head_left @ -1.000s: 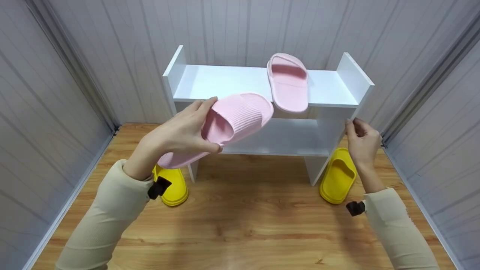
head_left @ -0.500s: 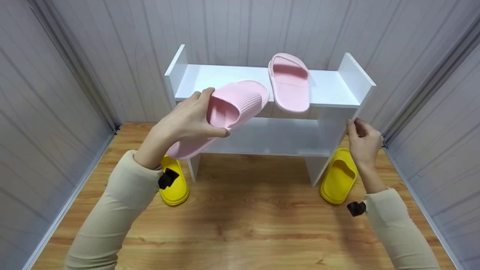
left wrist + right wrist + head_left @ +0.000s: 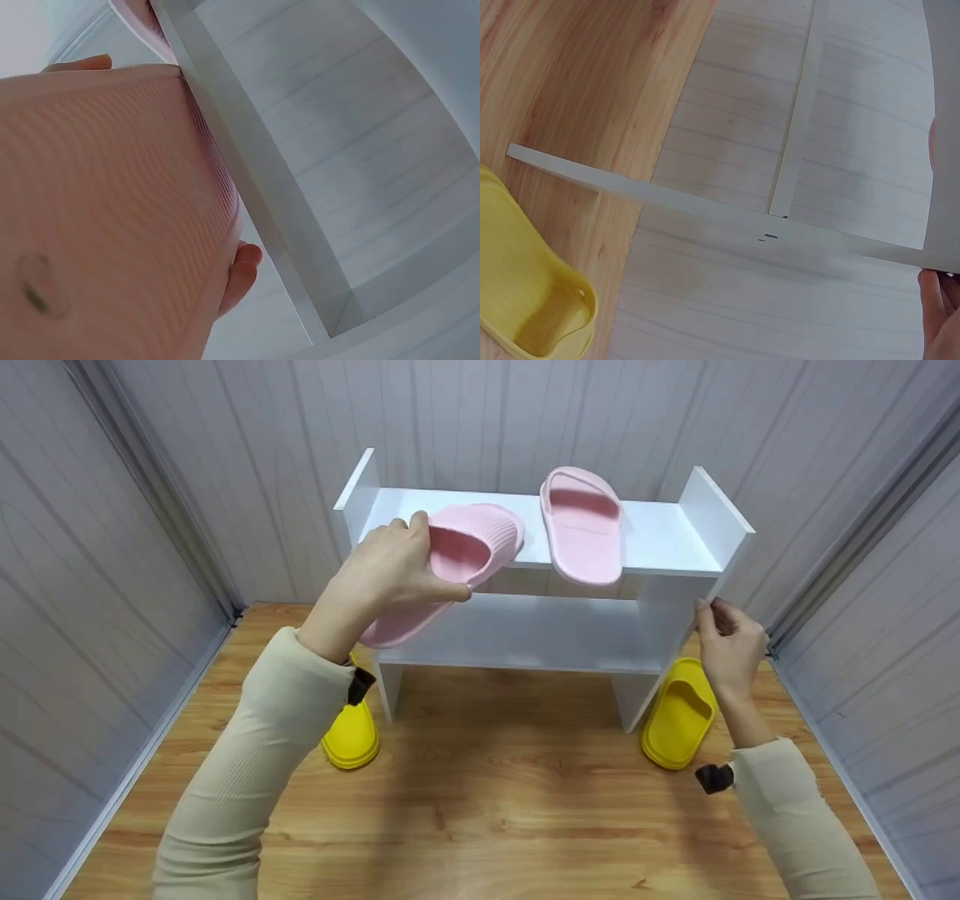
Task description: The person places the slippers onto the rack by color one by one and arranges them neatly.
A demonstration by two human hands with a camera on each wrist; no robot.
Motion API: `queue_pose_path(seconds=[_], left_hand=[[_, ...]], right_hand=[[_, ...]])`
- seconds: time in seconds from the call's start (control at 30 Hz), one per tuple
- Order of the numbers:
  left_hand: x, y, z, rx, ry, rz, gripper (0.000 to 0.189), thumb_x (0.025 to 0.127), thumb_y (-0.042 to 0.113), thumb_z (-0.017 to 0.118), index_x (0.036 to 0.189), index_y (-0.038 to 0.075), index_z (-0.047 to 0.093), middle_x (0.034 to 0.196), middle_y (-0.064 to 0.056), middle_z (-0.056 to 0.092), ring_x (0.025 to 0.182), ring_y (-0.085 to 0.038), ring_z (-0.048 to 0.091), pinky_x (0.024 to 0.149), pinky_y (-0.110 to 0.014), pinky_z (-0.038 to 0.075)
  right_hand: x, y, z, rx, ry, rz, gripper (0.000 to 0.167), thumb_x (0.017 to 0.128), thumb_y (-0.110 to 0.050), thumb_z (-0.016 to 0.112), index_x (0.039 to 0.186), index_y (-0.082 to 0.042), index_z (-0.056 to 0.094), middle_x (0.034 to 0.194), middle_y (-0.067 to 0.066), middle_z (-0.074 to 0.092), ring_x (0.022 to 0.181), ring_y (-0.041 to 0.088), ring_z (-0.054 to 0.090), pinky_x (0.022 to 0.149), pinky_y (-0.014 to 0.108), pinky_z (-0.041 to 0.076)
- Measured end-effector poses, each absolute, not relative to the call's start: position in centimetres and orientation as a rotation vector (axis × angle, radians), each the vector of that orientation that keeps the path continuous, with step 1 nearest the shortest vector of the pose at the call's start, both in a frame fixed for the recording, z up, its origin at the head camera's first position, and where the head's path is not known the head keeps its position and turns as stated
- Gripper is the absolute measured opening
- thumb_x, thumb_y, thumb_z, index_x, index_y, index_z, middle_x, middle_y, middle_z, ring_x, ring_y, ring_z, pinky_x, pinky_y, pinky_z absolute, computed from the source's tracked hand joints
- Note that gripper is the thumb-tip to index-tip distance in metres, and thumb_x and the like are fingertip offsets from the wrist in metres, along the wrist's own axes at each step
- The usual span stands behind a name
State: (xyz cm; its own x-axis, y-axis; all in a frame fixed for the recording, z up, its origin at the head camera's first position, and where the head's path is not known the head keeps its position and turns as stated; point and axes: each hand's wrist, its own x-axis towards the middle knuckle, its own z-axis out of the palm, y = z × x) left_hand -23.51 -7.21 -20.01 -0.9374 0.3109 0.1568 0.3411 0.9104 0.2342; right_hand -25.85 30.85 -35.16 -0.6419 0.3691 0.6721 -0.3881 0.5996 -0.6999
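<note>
My left hand (image 3: 386, 570) grips a pink slipper (image 3: 491, 529) by its sides, thumb on the near side and fingers on the far side. The slipper is tilted at the front edge of the top board of a white shelf rack (image 3: 656, 536), toe over the board. In the left wrist view its ribbed sole (image 3: 97, 202) fills the left side. A second pink slipper (image 3: 586, 536) lies on that board to the right, heel toward me. My right hand (image 3: 729, 649) pinches the front edge of the rack's right side panel (image 3: 705, 206), fingers curled.
One yellow slipper (image 3: 679, 716) lies on the wooden floor (image 3: 510, 802) outside the rack's right side. Another yellow slipper (image 3: 352, 739) is at the left, partly hidden by my left arm. Panelled walls (image 3: 465, 420) enclose the back and both sides.
My left hand has carried the pink slipper up and forward, from in front of the rack to the top board. My right hand keeps its place on the side panel.
</note>
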Motion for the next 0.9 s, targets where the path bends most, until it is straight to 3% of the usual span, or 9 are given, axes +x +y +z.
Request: queue_pose_path(seconds=[0.23, 0.9], left_hand=[[-24.7, -6.2, -20.2, -0.439, -2.977, -0.38, 0.081, 0.065, 0.052, 0.062, 0.118, -0.004, 0.038, 0.101, -0.019, 0.05, 0.092, -0.031, 0.044, 0.075, -0.042, 0.041], [-27.9, -2.9, -20.9, -0.222, -2.955, -0.399, 0.089, 0.066, 0.061, 0.058, 0.124, -0.003, 0.035, 0.109, -0.019, 0.049, 0.103, -0.032, 0.039, 0.084, -0.043, 0.035]], right_hand=[[-25.8, 30.9, -35.3, -0.002, -1.982, 1.096, 0.029, 0.084, -0.023, 0.06, 0.092, 0.005, 0.066, 0.08, 0.014, 0.065, 0.064, 0.002, 0.056, 0.058, 0.012, 0.044], [-25.9, 30.9, -35.1, -0.003, -1.962, 1.121, 0.027, 0.083, -0.02, 0.061, 0.09, 0.006, 0.066, 0.079, 0.016, 0.065, 0.062, 0.001, 0.056, 0.058, 0.012, 0.045]])
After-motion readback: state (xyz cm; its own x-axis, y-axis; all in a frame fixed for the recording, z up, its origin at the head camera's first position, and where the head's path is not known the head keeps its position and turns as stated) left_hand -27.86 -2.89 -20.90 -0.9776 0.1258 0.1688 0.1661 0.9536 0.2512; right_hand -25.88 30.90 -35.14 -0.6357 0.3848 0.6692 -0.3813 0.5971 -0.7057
